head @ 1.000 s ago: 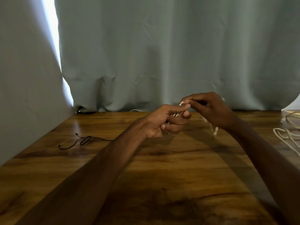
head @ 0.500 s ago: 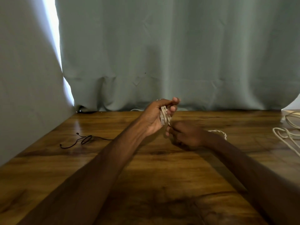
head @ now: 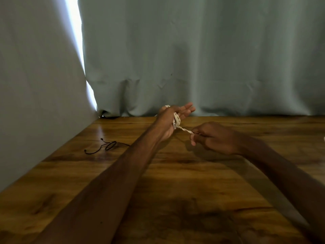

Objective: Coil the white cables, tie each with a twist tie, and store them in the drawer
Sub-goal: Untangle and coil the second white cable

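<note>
White cable (head: 176, 120) sits wound in several turns around the palm of a person's left hand (head: 167, 127), held up over a wooden table (head: 175, 191) with its fingers (head: 186, 110) stretched straight. One taut strand runs to the right hand (head: 216, 138), which pinches it, fingers (head: 193, 139) curled in. A thin black cord (head: 107, 147) lies loose on the table near a grey curtain (head: 193, 59)

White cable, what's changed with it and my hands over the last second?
The right hand, pinching the white cable, dropped from beside the left hand, then drew out to the right, pulling a strand taut from the turns wound round the left palm. The left hand's fingers went from curled to straight. The black twist tie stayed where it lay on the table.
</note>
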The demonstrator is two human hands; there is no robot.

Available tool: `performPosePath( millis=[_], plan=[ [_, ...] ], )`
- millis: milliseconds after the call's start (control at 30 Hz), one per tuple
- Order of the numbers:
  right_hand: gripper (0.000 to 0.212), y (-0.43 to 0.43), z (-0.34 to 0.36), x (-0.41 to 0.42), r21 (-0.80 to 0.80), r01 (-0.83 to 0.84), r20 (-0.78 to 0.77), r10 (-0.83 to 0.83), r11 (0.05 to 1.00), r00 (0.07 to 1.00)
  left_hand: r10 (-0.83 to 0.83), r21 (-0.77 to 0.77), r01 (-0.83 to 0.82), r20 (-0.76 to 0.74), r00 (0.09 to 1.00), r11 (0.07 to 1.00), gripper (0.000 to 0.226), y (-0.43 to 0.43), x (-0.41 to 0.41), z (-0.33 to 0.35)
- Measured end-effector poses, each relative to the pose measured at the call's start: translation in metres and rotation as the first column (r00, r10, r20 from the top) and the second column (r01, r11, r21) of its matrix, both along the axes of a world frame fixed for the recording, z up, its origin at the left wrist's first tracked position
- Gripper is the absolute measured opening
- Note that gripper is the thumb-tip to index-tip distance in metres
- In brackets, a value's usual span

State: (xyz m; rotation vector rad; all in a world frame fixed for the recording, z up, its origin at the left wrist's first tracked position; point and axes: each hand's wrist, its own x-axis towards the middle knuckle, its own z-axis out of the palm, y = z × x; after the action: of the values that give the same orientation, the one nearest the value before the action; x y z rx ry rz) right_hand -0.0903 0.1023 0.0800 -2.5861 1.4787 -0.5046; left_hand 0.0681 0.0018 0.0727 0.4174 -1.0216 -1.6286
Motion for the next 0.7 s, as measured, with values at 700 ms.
performPosePath(
  millis=[700],
  plan=[
    [0.022, -0.004, 0.021, -0.049, -0.404, 0.125, 0.318, 0.01, 0.906, 0.948, 0.019, -0.206, 0.209, 0.754, 0.656, 0.956, 0.079, 0.026, -0.006, -0.003]
  ],
)
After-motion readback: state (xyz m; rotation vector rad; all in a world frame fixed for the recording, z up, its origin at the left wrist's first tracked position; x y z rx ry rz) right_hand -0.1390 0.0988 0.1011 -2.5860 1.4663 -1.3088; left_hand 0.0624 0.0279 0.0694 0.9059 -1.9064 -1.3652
